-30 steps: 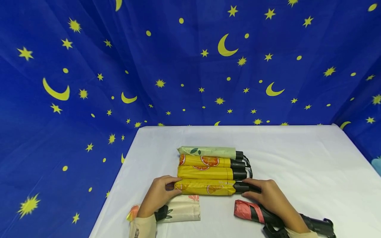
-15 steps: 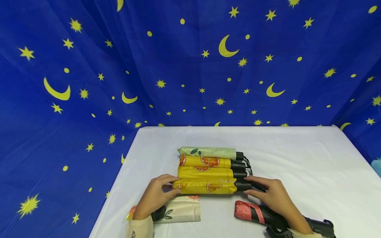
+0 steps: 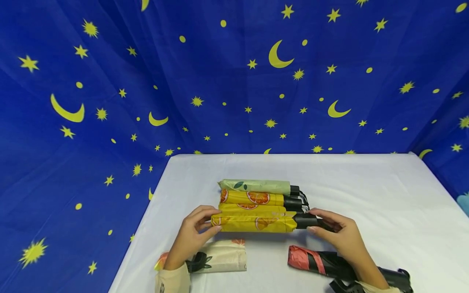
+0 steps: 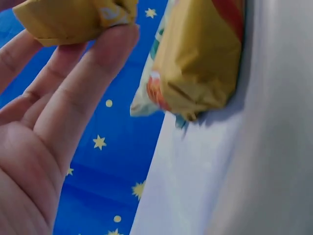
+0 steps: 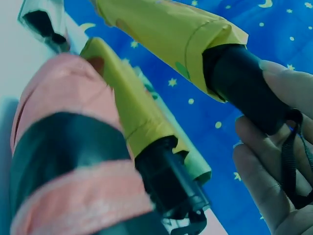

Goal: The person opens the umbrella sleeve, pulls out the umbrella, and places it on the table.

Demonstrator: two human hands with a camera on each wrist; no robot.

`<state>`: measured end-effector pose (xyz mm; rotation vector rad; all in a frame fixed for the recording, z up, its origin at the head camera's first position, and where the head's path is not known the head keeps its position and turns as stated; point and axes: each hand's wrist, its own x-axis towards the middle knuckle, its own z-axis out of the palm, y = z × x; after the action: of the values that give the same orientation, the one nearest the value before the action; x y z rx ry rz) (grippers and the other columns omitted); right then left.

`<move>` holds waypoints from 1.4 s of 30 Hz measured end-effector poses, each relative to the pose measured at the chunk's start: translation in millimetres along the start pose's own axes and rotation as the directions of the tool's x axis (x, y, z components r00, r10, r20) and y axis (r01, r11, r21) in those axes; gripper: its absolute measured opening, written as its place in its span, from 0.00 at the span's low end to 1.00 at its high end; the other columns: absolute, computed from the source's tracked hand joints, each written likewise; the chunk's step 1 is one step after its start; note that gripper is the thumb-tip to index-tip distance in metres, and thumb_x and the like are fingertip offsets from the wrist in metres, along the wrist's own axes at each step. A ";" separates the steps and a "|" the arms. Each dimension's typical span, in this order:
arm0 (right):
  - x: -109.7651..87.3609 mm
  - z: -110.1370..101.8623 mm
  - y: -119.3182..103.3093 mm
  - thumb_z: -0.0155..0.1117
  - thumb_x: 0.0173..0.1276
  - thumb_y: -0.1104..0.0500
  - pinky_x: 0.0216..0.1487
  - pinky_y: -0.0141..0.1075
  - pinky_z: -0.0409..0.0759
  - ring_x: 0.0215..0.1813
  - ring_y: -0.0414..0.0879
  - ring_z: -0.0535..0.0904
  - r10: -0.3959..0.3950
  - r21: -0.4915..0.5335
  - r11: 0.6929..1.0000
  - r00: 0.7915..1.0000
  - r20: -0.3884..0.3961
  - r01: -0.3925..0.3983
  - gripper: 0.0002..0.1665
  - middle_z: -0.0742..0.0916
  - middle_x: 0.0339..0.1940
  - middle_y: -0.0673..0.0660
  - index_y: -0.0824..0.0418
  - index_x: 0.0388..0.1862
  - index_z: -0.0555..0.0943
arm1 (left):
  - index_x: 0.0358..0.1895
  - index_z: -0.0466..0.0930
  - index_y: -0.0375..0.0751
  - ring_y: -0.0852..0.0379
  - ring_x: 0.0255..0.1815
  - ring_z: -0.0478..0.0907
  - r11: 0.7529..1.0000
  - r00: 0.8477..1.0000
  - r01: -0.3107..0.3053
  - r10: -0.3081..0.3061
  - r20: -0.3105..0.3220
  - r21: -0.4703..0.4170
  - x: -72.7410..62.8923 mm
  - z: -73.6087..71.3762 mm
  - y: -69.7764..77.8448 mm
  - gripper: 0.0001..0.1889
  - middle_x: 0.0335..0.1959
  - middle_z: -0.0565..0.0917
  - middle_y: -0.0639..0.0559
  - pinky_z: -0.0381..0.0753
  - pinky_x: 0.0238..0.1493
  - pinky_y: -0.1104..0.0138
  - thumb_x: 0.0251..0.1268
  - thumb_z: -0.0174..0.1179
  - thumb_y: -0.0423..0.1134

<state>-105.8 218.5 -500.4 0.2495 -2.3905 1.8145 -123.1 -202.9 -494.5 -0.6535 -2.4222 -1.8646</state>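
Note:
A folded yellow umbrella (image 3: pixel 253 224) with orange slices is held lengthwise between both hands. My left hand (image 3: pixel 195 234) pinches its cloth end, thumb on the near side. The right hand (image 3: pixel 343 232) pinches its black handle (image 5: pixel 247 85), from which a black wrist strap (image 5: pixel 289 166) hangs. In the left and right wrist views the umbrella is raised off the table. Behind it in the head view lie two more yellow umbrellas, the farther one (image 3: pixel 265 198) with bold orange slices, the nearer one (image 3: pixel 234 207) partly covered. A pale green umbrella (image 3: pixel 261 186) lies beyond them.
A cream umbrella (image 3: pixel 227 257) with leaf prints lies under the left forearm on the white table (image 3: pixel 366 187). Beneath the right forearm is a red and black umbrella (image 3: pixel 305 259). A blue cloth (image 3: pixel 234 81) with stars and moons hangs behind the table.
Both hands have lifted the nearest yellow umbrella out of the row and slightly to the right, so it now overlaps the one behind. The other umbrellas have stayed in place.

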 end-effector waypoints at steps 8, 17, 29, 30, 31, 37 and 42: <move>-3.4 2.6 -11.0 0.72 0.63 0.74 0.45 0.35 0.87 0.52 0.45 0.87 0.003 0.205 0.979 1.000 0.002 -0.003 0.26 0.89 0.54 0.53 0.75 0.60 0.79 | 0.70 0.69 0.24 0.49 0.57 0.81 0.957 1.000 -0.016 0.018 0.006 -0.291 0.2 1.0 -0.8 0.29 0.66 0.72 0.25 0.86 0.51 0.59 0.66 0.66 0.23; -6.9 -1.2 -12.7 0.65 0.66 0.79 0.43 0.42 0.88 0.52 0.49 0.87 -0.082 0.343 0.938 0.992 0.100 0.042 0.23 0.88 0.57 0.54 0.76 0.61 0.76 | 0.67 0.68 0.19 0.52 0.50 0.85 0.904 1.000 -0.021 0.025 0.005 -0.427 -1.5 5.5 5.8 0.23 0.53 0.82 0.38 0.87 0.46 0.63 0.71 0.58 0.22; -7.9 0.1 -18.6 0.68 0.67 0.75 0.43 0.41 0.88 0.49 0.50 0.87 -0.065 0.266 0.964 0.979 0.195 0.011 0.25 0.87 0.58 0.56 0.71 0.64 0.78 | 0.70 0.67 0.23 0.45 0.59 0.81 0.855 0.989 0.010 0.069 0.133 -0.518 -1.9 7.2 7.1 0.27 0.68 0.74 0.32 0.86 0.52 0.59 0.69 0.60 0.19; -7.9 0.8 -18.9 0.68 0.67 0.74 0.43 0.42 0.88 0.48 0.50 0.87 -0.053 0.255 0.967 0.978 0.203 -0.001 0.26 0.87 0.58 0.55 0.71 0.64 0.79 | 0.70 0.68 0.23 0.45 0.60 0.81 0.852 0.988 0.021 0.062 0.142 -0.523 -1.9 7.8 7.4 0.28 0.68 0.74 0.32 0.86 0.53 0.59 0.67 0.61 0.19; -7.8 1.3 -19.1 0.69 0.67 0.73 0.42 0.42 0.88 0.47 0.50 0.87 -0.042 0.245 0.969 0.977 0.208 -0.011 0.26 0.87 0.57 0.55 0.71 0.64 0.79 | 0.70 0.68 0.23 0.44 0.60 0.81 0.853 0.987 0.028 0.059 0.149 -0.522 -1.9 8.4 7.6 0.29 0.68 0.73 0.32 0.85 0.53 0.58 0.66 0.62 0.19; -7.9 3.3 -18.3 0.72 0.66 0.70 0.23 0.37 0.79 0.25 0.42 0.74 -0.010 0.166 0.986 0.978 0.211 -0.025 0.25 0.89 0.51 0.55 0.68 0.63 0.81 | 0.68 0.71 0.24 0.45 0.61 0.80 0.878 0.985 0.054 0.031 0.169 -0.476 -1.2 11.2 7.6 0.31 0.67 0.75 0.31 0.85 0.53 0.58 0.60 0.68 0.20; -7.3 5.1 -18.3 0.75 0.65 0.65 0.17 0.37 0.70 0.17 0.45 0.59 0.023 0.099 0.994 0.976 0.215 -0.045 0.26 0.89 0.40 0.54 0.61 0.62 0.83 | 0.67 0.71 0.21 0.45 0.60 0.81 0.880 0.984 0.029 0.058 0.167 -0.475 -0.7 11.7 6.9 0.30 0.66 0.75 0.29 0.85 0.52 0.58 0.60 0.68 0.19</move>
<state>-94.8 209.2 -486.0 0.4380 -2.4542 2.0246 -117.3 -190.9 -491.7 -0.8860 -2.0295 -2.5239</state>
